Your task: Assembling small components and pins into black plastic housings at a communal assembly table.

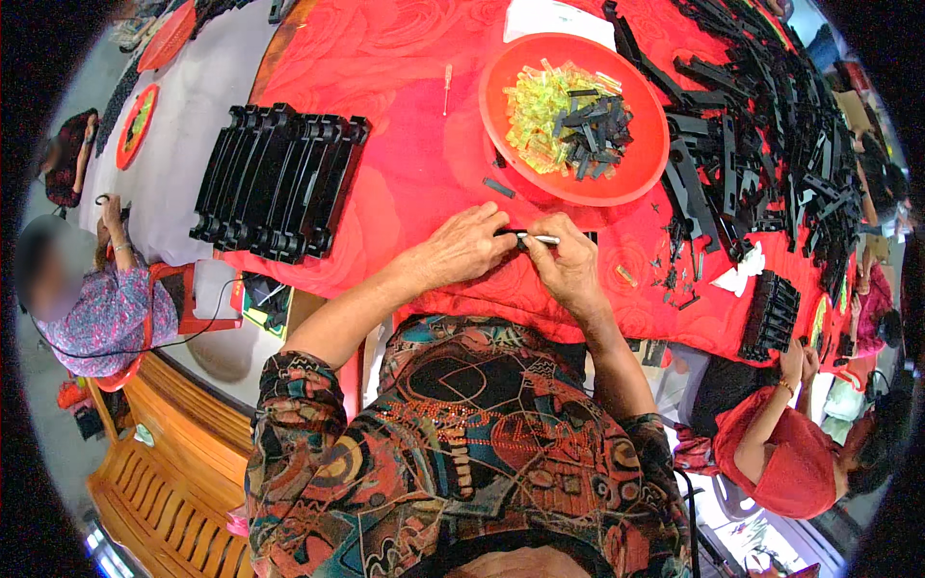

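My left hand (465,249) and right hand (568,265) meet over the red tablecloth (405,183), both pinched on 1 small black plastic piece (515,234) with a pale clear strip (545,239) poking out toward my right fingers. Just beyond them sits a red bowl (501,91) of yellow-green clear strips (535,116) and black clips (593,125), with 1 stack of black frames (279,183) to my left.

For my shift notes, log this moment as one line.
left hand: grips small black part | right hand: grips same part | beyond: red bowl
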### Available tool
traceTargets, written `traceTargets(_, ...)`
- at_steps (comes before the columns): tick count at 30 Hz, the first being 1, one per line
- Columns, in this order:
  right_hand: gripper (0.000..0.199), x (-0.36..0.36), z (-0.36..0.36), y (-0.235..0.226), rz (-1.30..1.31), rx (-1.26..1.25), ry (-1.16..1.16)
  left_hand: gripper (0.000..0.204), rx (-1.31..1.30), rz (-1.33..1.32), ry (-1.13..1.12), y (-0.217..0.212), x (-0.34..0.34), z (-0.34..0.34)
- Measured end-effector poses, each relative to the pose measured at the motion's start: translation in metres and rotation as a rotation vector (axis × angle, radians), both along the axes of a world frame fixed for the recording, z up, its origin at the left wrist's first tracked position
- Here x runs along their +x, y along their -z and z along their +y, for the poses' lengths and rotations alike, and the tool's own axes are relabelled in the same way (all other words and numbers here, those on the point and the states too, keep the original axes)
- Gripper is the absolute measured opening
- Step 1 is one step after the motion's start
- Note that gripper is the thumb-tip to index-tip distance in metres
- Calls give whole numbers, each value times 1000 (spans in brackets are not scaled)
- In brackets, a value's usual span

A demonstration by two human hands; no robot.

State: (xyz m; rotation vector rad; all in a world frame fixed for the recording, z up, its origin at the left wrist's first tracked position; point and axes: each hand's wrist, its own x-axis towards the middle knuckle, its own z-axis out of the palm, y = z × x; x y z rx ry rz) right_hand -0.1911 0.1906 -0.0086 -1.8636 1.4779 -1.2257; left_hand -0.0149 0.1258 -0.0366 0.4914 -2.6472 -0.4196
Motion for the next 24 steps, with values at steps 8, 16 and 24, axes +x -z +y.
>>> traceTargets(8,10,2,-4,11,59,-120,-65,14,156,23,76,6,-1,-8)
traceTargets(16,10,15,8,11,36,-153,-1,18,-71,44,-82,10,4,9)
traceTargets(24,8,8,43,13,-513,-86,173,14,-92,55,-266,5,1,37)
